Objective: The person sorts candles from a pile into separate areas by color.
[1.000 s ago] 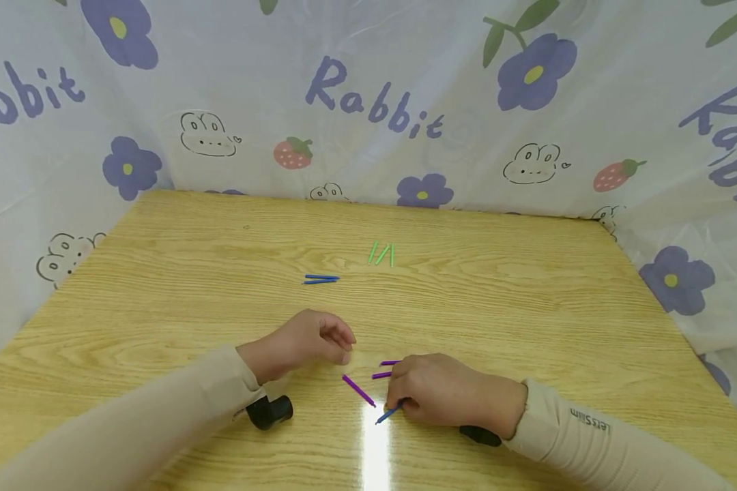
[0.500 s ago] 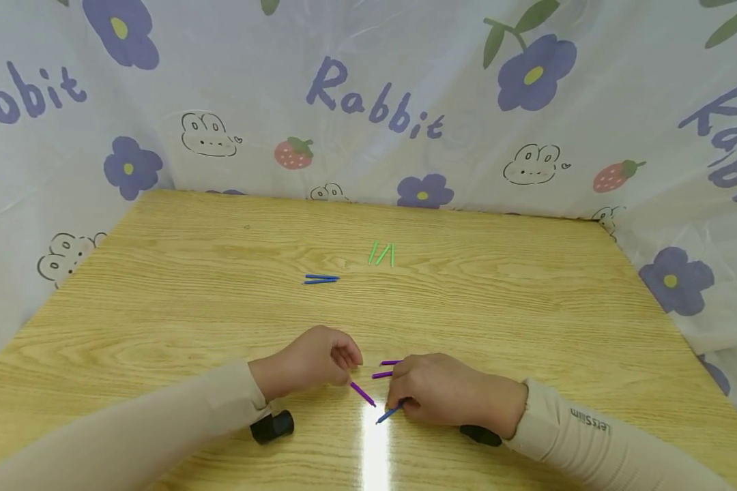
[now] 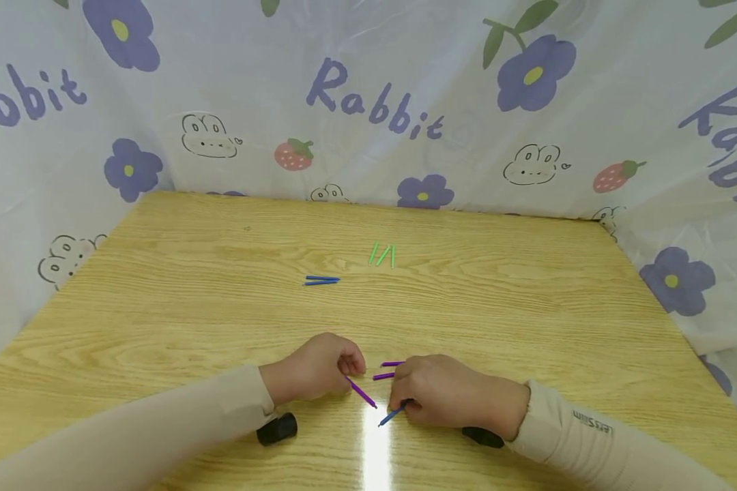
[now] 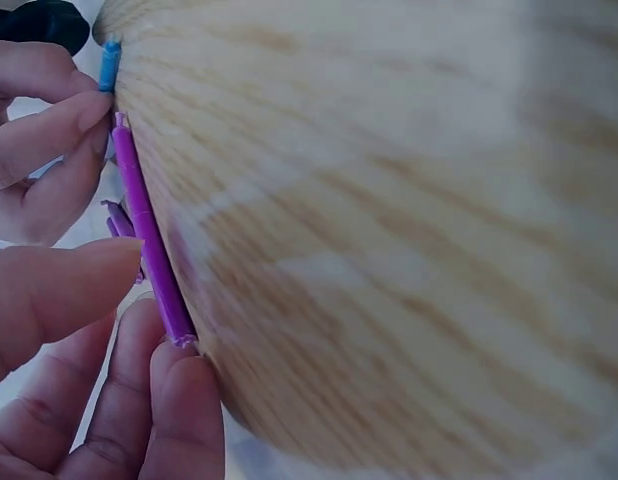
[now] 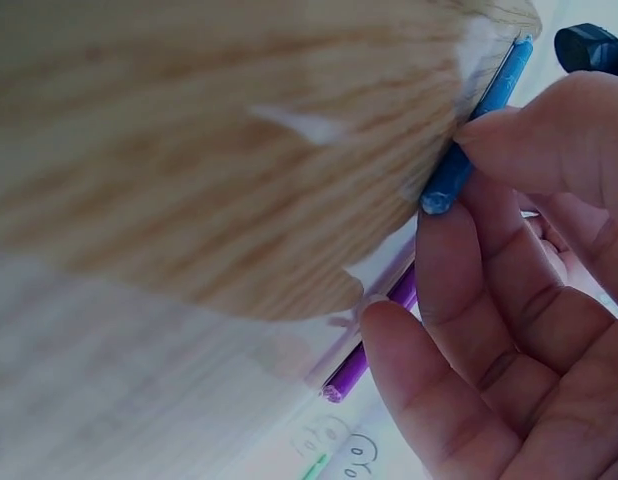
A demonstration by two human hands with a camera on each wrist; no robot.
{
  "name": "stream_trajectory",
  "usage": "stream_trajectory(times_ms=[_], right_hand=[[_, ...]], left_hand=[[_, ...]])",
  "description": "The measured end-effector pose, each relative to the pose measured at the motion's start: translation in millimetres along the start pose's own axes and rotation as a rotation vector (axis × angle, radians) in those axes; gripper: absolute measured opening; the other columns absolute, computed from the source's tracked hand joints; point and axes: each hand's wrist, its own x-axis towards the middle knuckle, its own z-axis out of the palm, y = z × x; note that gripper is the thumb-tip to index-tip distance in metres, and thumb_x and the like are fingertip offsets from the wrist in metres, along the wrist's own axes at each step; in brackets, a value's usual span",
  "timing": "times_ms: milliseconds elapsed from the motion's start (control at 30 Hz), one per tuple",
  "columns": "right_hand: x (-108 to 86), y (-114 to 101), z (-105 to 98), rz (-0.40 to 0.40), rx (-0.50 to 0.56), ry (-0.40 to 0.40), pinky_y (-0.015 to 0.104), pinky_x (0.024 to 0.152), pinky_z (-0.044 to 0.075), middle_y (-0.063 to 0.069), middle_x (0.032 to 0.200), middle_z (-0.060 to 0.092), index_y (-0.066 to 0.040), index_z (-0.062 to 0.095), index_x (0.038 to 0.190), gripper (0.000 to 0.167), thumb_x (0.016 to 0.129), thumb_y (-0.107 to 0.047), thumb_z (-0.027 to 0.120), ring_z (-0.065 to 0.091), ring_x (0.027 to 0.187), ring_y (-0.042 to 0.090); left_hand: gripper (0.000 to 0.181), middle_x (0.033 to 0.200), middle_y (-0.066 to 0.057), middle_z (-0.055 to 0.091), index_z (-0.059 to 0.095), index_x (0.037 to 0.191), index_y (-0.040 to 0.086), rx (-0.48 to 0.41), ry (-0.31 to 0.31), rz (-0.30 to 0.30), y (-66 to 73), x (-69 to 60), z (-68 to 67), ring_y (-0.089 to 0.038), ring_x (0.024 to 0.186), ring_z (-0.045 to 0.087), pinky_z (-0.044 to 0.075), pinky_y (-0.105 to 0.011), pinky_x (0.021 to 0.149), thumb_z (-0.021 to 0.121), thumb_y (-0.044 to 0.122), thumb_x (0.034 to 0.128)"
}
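Observation:
The left hand (image 3: pixel 321 367) is at a slanting purple stick (image 3: pixel 363 394); in the left wrist view its thumb and fingertips close around the lower part of that purple stick (image 4: pixel 152 235). The right hand (image 3: pixel 441 390) pinches a short blue stick (image 3: pixel 392 414), and in the right wrist view the thumb and a finger lie on either side of the blue stick (image 5: pixel 477 128). Two more purple sticks, an upper one (image 3: pixel 392 364) and a lower one (image 3: pixel 383 376), poke out from behind the right hand, their right ends hidden by it.
Farther back on the wooden table (image 3: pixel 497 293) lie two blue sticks (image 3: pixel 322 280) close together, left of centre. Behind them to the right are three green sticks (image 3: pixel 383 256). A printed curtain (image 3: pixel 368 157) hangs along the back and sides of the table.
The left hand has come down and to the right, from above the slanting purple stick onto its upper end. The right hand has hardly moved and keeps the blue stick.

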Motion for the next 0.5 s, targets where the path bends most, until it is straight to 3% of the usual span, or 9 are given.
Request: stream_trajectory(times_ms=[233, 500], right_hand=[[-0.1, 1, 0, -0.006, 0.021, 0.006, 0.013, 0.071, 0.046, -0.011, 0.085, 0.065, -0.018, 0.074, 0.084, 0.020, 0.076, -0.001, 0.069, 0.057, 0.082, -0.001], [-3.0, 6, -20, 0.062, 0.167, 0.040, 0.017, 0.075, 0.049, -0.010, 0.087, 0.066, -0.013, 0.075, 0.088, 0.018, 0.080, 0.000, 0.067, 0.056, 0.082, -0.001]], left_hand=[[0.025, 0.073, 0.003, 0.058, 0.065, 0.078, 0.006, 0.085, -0.006, 0.018, -0.3, 0.8, 2.1, -0.007, 0.070, 0.049, 0.045, -0.020, 0.063, 0.068, -0.016, 0.0669], [0.027, 0.073, 0.003, 0.057, 0.065, 0.078, 0.007, 0.110, -0.015, 0.047, 0.5, 2.4, 4.4, -0.006, 0.069, 0.047, 0.044, -0.020, 0.063, 0.068, -0.018, 0.0672]])
